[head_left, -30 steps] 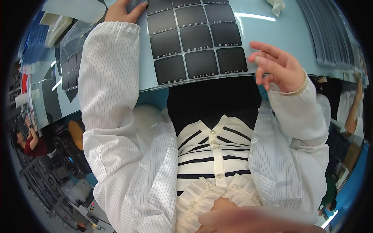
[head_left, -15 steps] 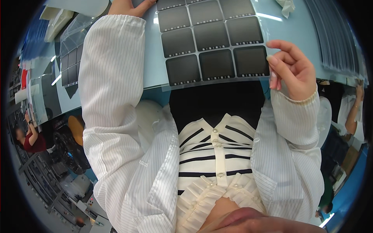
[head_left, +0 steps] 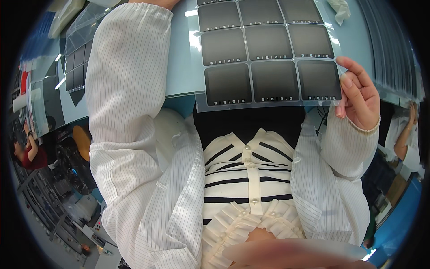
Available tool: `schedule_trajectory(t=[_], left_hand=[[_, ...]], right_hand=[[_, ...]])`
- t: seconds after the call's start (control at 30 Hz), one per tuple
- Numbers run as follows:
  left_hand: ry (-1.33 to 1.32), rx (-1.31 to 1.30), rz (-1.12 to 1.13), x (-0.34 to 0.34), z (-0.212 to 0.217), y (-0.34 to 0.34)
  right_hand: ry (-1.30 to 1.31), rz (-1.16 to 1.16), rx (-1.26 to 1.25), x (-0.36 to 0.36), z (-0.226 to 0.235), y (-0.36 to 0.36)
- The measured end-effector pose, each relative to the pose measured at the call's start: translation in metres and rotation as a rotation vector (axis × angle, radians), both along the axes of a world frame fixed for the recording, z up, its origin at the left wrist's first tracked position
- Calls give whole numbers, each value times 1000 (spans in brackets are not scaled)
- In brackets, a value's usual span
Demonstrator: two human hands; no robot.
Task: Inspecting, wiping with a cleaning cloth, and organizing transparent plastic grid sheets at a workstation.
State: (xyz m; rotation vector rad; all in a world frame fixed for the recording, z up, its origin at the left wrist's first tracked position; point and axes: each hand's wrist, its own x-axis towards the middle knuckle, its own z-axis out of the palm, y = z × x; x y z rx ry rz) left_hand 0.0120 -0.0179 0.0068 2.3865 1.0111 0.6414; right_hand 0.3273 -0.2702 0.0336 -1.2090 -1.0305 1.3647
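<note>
A clear plastic sheet (head_left: 268,106) bears rows of dark rounded rectangles, each with a strip of small pale marks along its lower edge. My right hand (head_left: 360,96) pinches the sheet's right edge near its lower corner, thumb and forefinger together on it. The sheet's near edge hangs past the table edge, and its far end is cut off by the top of the picture. Of my left hand (head_left: 156,2) only a sliver near the wrist shows at the top edge. Its fingers are out of view.
A thick stack of clear sheets (head_left: 392,58) lies at the right of the pale table (head_left: 183,76). A crumpled white wrapper (head_left: 340,10) lies beyond the sheet. Another dark-panelled sheet (head_left: 76,67) lies at the left. Other people (head_left: 31,150) are at both sides.
The sheet has shifted right and slightly nearer, and looks larger. My right hand has moved right and nearer along with it. My left hand has moved farther out past the top edge.
</note>
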Motion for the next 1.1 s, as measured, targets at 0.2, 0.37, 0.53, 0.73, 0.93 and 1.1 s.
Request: schedule_trajectory(t=[0.2, 0.37, 0.53, 0.73, 0.93, 1.1], left_hand=[[6, -38, -16, 4, 7, -3], [-37, -9, -74, 5, 7, -2], [-21, 13, -70, 2, 6, 2], [-78, 8, 6, 8, 7, -7], [-262, -56, 111, 9, -3, -1], [-349, -127, 148, 4, -16, 11]], right_hand=[[-11, -30, 11, -7, 1, -1], [-82, -110, -55, -23, 1, -3], [-173, 24, -48, -48, -16, -6], [-499, -1, 115, -65, -22, -4], [-454, -195, 62, -61, -10, -9], [-355, -350, 124, -52, 1, -13]])
